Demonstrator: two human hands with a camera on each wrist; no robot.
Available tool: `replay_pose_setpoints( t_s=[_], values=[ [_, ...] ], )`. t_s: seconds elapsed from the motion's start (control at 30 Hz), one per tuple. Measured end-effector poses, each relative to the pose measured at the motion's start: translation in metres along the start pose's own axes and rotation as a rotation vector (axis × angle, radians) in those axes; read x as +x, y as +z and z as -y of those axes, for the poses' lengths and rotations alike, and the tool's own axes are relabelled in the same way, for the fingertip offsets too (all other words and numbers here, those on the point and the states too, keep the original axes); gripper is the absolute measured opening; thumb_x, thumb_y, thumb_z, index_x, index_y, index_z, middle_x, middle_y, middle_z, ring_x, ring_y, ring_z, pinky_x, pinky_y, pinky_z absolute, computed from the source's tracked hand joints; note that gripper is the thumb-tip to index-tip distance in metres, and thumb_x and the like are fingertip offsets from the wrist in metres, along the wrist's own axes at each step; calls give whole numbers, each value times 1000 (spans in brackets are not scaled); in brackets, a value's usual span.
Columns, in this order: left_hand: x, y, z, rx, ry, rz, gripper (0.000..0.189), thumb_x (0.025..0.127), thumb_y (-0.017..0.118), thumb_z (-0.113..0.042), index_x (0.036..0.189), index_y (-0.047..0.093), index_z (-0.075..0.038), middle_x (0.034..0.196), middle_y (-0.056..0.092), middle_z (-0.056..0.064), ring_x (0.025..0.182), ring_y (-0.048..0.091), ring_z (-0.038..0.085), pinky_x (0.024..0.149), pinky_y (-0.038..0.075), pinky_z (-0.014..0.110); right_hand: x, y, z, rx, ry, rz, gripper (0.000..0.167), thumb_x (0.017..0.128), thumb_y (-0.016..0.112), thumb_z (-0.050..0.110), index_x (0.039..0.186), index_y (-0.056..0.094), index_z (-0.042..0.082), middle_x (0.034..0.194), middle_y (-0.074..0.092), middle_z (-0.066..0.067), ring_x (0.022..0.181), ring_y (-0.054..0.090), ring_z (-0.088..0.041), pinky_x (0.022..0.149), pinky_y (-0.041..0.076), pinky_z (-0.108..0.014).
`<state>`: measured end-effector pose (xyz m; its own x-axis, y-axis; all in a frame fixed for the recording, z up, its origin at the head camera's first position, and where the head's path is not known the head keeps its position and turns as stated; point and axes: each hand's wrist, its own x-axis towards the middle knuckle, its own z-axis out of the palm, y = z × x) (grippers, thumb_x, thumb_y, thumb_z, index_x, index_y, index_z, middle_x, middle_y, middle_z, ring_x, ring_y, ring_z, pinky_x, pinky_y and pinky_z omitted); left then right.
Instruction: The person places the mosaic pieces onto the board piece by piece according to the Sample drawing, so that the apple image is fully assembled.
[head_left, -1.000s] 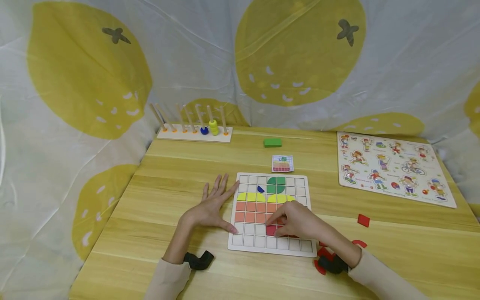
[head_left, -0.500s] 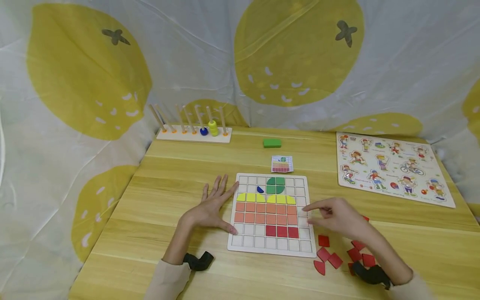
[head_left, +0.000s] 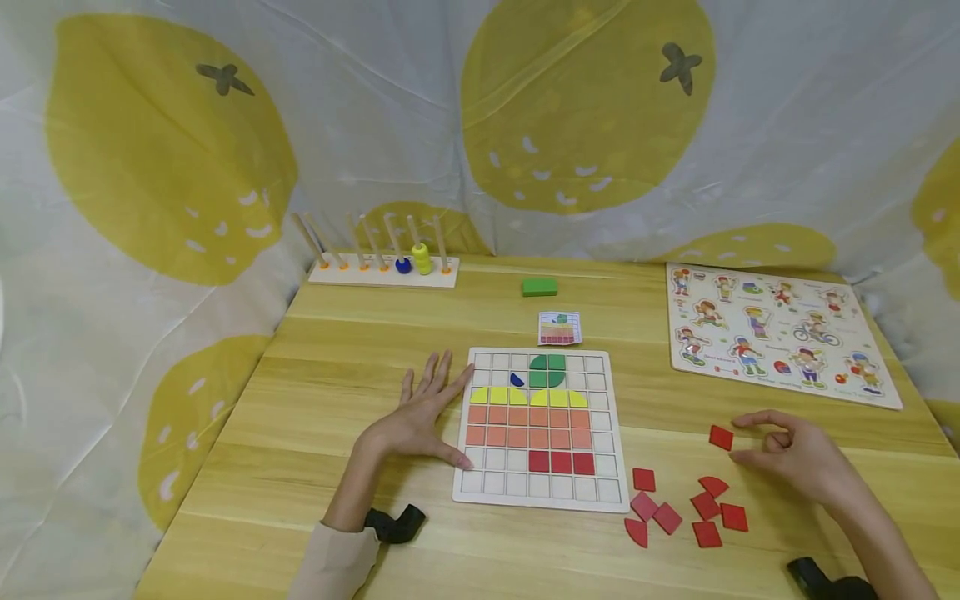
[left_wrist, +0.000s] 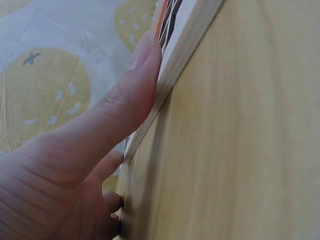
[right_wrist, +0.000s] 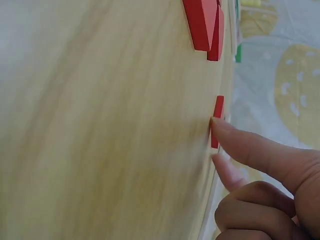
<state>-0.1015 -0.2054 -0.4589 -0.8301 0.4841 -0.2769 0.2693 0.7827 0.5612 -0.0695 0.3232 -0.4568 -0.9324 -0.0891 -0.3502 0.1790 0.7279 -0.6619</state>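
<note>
A white gridded board (head_left: 615,483) lies on the table with colored tiles in its squares: green at the top, a blue piece, then yellow, orange and several red ones in part of a lower row. My left hand (head_left: 412,427) rests spread along its left side, thumb and index finger touching the edge; the left wrist view shows the thumb (left_wrist: 125,95) against the board's side. Over to the right, my right hand (head_left: 802,458) is beside a lone red square tile (head_left: 722,437), thumb and index finger parted around its near side. Other red pieces (head_left: 705,505) lie closer to me.
A small pattern card (head_left: 559,328) and a green block (head_left: 540,287) lie beyond the board. At the back left stands a peg rack (head_left: 382,273) with blue and yellow beads. A picture puzzle board (head_left: 783,333) is at the back right against the lemon-print cloth (head_left: 375,125).
My right hand has let go of a red tile on the board and moved right, to the lone red tile. The left hand stays at the board's edge.
</note>
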Motion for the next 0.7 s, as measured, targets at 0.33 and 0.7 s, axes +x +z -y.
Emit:
replay_pose_setpoints(
  t_s=[0.33, 0.7],
  values=[
    [0, 0, 0, -14, 0, -4, 139, 65, 95, -52, 168, 8, -21, 172, -19, 21, 159, -21, 43, 122, -16, 72, 12, 7, 14, -44, -65, -20, 43, 87, 84, 28, 118, 71, 1, 61, 25, 8, 53, 25, -5, 49, 26, -31],
    [0, -1, 1, -12, 9, 1, 138, 66, 95, -52, 168, 7, -20, 171, -20, 22, 158, -22, 43, 121, -17, 72, 14, 11, 42, -167, -153, -6, 33, 90, 81, 25, 112, 74, 1, 63, 39, 5, 52, 32, -5, 49, 28, -26]
  ],
)
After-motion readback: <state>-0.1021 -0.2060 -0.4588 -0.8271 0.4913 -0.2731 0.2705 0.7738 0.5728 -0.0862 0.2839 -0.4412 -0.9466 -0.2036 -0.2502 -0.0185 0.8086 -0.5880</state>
